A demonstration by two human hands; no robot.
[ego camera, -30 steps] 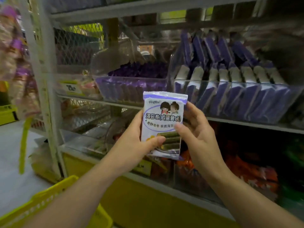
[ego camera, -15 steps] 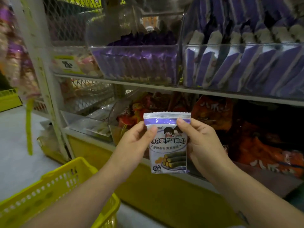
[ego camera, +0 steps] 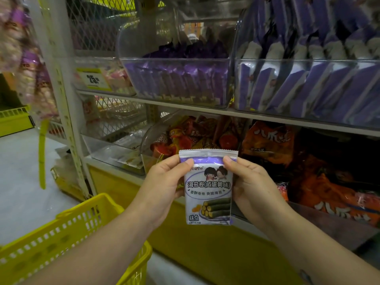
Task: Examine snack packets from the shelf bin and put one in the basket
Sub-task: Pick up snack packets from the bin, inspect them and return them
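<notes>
We are holding one packet (ego camera: pixel 208 188) upright in front of us, below the shelf (ego camera: pixel 205 112), printed face toward the camera so the label is readable, which is why it is being held flat and square-on. Left hand (ego camera: pixel 162 188) is pinching the packet's upper left corner, thumb on the front, fingers tucked behind. Right hand (ego camera: pixel 254 186) is pinching the upper right corner the same way. Gripping up by the top seal is leaving the picture and text uncovered, and the packet is hanging straight between the two hands. The bin (ego camera: pixel 308 64) up on the shelf at right is holding white-and-purple packets standing in slanted rows. They look like the same product, so we are judging ours as one of those. A second bin (ego camera: pixel 176 64) just beside it at left is holding darker purple ones. Orange bags (ego camera: pixel 271 140) are lying on the lower level behind our hands. The basket (ego camera: pixel 86 204) is sitting low at our left, mouth up, near the left forearm, handy for a drop. We are judging this as the examining step. The packet is not yet in the basket, and releasing with the right hand and carrying it left and down looks like the next need.
</notes>
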